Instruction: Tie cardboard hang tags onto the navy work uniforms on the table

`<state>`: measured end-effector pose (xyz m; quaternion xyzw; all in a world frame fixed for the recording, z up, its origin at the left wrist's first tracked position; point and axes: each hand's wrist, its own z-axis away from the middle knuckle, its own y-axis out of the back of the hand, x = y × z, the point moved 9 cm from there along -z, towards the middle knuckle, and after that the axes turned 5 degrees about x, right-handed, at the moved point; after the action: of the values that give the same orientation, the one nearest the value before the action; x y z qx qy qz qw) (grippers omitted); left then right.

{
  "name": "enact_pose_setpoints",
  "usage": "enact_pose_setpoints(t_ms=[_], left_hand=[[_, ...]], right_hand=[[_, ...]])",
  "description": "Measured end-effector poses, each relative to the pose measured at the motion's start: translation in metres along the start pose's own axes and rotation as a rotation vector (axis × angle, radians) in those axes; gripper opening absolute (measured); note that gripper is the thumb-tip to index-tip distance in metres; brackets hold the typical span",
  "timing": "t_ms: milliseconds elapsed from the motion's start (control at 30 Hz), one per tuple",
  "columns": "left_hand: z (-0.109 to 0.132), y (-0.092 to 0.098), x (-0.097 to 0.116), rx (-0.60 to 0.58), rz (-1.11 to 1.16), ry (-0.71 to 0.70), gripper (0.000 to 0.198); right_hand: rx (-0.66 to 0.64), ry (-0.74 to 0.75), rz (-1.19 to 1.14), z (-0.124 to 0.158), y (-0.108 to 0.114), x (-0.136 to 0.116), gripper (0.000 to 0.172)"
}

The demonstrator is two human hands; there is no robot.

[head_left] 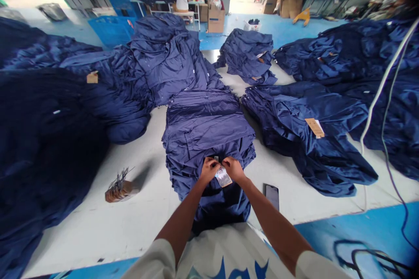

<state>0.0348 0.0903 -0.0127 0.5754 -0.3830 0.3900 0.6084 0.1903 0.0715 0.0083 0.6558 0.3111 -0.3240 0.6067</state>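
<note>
On the white floor (81,231), a bundle of tags (119,191) lies with loose threads, left of a stack of navy garments (209,135). At the stack's near edge, the left hand (209,170) and right hand (233,170) pinch closed, close together, at the top of a tag (223,178) hanging between them; exactly what they grip there is too small to tell. A phone (272,196) lies just right of the stack, near a navy pile (304,135).
</note>
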Motion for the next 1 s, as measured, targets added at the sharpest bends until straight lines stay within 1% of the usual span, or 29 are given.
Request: enact_pose_setpoints(t_ms=[133,300,633,867,1000], left_hand=[[-0.0018,-0.0015,-0.0005,0.022,-0.03,0.013,0.013],[-0.0033,-0.0022,-0.0008,0.019,-0.038,0.016,0.017],[-0.0049,-0.0019,-0.002,-0.023,-0.014,-0.006,0.023],[-0.0051,-0.003,-0.0031,-0.042,-0.006,-0.032,0.028],[-0.0063,-0.004,-0.0044,-0.054,-0.014,-0.037,0.031]], right_hand=[[-0.003,0.036,-0.005,0.0022,0.0001,-0.001,0.018],[-0.012,0.052,-0.036,0.0035,-0.0014,0.0008,0.018],[-0.076,0.077,-0.121,0.0019,0.0028,0.0046,0.017],[-0.121,0.095,-0.122,0.0033,0.0048,0.0032,0.016],[-0.116,0.109,-0.108,0.0042,0.006,0.0006,0.015]])
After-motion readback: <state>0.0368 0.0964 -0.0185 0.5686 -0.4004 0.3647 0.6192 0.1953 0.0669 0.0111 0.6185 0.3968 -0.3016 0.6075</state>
